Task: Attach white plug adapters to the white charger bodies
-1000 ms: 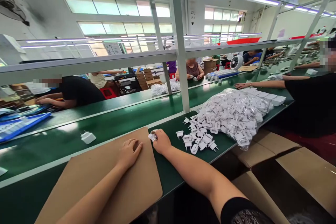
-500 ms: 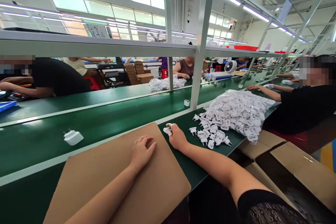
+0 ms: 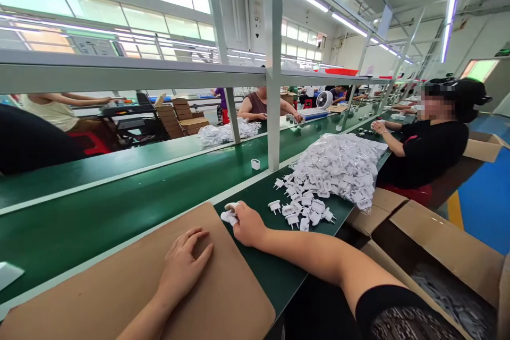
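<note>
My left hand (image 3: 185, 263) lies open on a sheet of brown cardboard (image 3: 131, 281), its fingers slightly spread and nothing under them that I can see. Just past the sheet's right edge, my right hand (image 3: 247, 223) rests low over the green bench top. Its fingers are bent together and white shows at their tips; whether that is finger covers or a small white part, I cannot tell. To its right lie several loose white plug pieces (image 3: 292, 207) with metal pins. Behind them spreads a big heap of white plug parts (image 3: 338, 164) in clear plastic.
A white charger housing (image 3: 255, 163) stands on the green conveyor belt (image 3: 191, 178), and another white piece (image 3: 8, 274) is cut off at the left edge. A metal post (image 3: 273, 111) rises beside the belt. An open cardboard box (image 3: 446, 234) is at right, near a seated co-worker (image 3: 434, 143).
The view has swung to the right, so the scene has shifted left. My left hand stays flat on the cardboard, and my right hand keeps its place beside the sheet's edge.
</note>
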{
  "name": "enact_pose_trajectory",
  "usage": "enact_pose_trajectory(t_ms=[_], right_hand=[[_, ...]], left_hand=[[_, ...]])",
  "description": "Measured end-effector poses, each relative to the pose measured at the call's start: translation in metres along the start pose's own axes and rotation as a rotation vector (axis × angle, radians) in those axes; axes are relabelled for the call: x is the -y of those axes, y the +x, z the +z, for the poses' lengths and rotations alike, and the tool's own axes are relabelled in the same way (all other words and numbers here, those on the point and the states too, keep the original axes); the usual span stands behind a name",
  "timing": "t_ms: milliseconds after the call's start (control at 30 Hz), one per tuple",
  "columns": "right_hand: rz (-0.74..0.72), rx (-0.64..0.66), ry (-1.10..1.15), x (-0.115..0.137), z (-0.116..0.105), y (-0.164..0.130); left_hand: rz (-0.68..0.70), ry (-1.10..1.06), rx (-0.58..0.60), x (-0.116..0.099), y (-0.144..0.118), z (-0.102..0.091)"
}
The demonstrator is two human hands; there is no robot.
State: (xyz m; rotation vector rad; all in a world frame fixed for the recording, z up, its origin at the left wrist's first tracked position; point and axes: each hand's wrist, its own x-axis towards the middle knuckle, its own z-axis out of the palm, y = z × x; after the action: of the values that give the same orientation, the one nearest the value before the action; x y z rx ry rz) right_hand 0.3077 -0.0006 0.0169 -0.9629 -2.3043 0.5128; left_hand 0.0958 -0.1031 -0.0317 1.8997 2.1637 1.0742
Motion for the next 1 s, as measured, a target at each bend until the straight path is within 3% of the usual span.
enact_pose_trajectory(t_ms=[133, 333, 633, 833, 900, 1000], right_hand=[[-0.037, 0.058, 0.041, 0.002, -0.002, -0.001], [-0.04, 0.03, 0.129, -0.001, 0.0, 0.0], [0.041, 0.073, 0.095, 0.001, -0.001, 0.002], [-0.077, 0.126, -0.014, 0.008, -0.012, -0.004], [-0.143, 0.163, -0.042, 0.012, -0.018, -0.008], [-0.218, 0.214, -0.061, 0.016, -0.024, -0.011]], left_hand=[[-0.011, 0.047, -0.012, 0.01, 0.001, 0.004], [0.007, 0.191, 0.098, 0.024, -0.002, 0.016], [0.021, 0.138, 0.065, 0.014, -0.008, 0.022], [-0.08, 0.0, 0.062, 0.008, 0.026, 0.003], [-0.166, -0.033, 0.029, -0.003, 0.048, -0.007], [-0.103, 0.005, -0.028, -0.02, 0.092, -0.015]])
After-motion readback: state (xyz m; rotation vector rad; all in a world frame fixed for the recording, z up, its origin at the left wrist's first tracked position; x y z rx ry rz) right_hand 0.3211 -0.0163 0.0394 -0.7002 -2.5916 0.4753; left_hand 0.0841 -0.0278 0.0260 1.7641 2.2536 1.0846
